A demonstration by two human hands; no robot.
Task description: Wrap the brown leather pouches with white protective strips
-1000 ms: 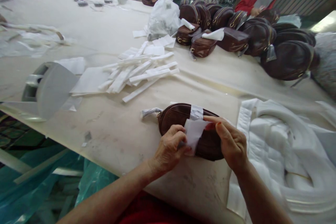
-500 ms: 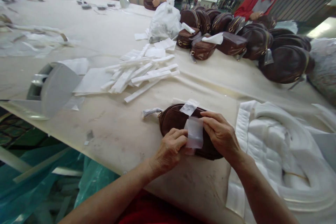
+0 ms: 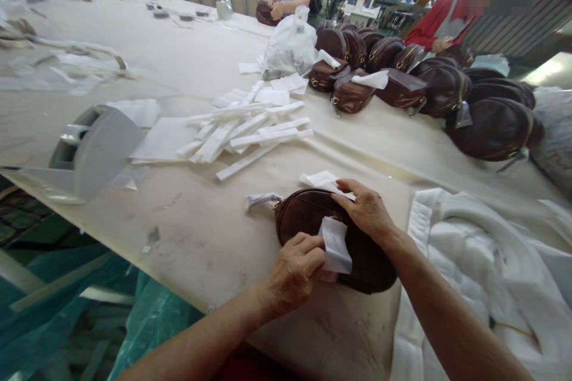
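Note:
A dark brown leather pouch [image 3: 304, 214] lies on the table in front of me, its wrapped zipper pull [image 3: 261, 200] pointing left. My left hand [image 3: 297, 268] is at its near side, fingers closed on a small translucent white wrapping sheet [image 3: 337, 247] that lies across the pouch front. My right hand [image 3: 369, 211] grips the far upper edge of the pouch, thumb on its face and fingers over the rim. Behind that edge, by my right fingertips, lies a piece of white paper [image 3: 322, 180]. The tips of my left fingers are partly hidden by the sheet.
White paper strips [image 3: 250, 131] are piled beyond the pouch. A grey tape dispenser [image 3: 96, 152] stands at the left table edge. Several brown bags [image 3: 440, 86] and a white plastic bag [image 3: 290, 44] sit farther back. White padded material [image 3: 465, 250] lies right. Co-workers stand across the table.
My right hand has left the translucent sheet and moved to the far edge of the pouch. The white piece on top is now behind the pouch. The view has shifted slightly.

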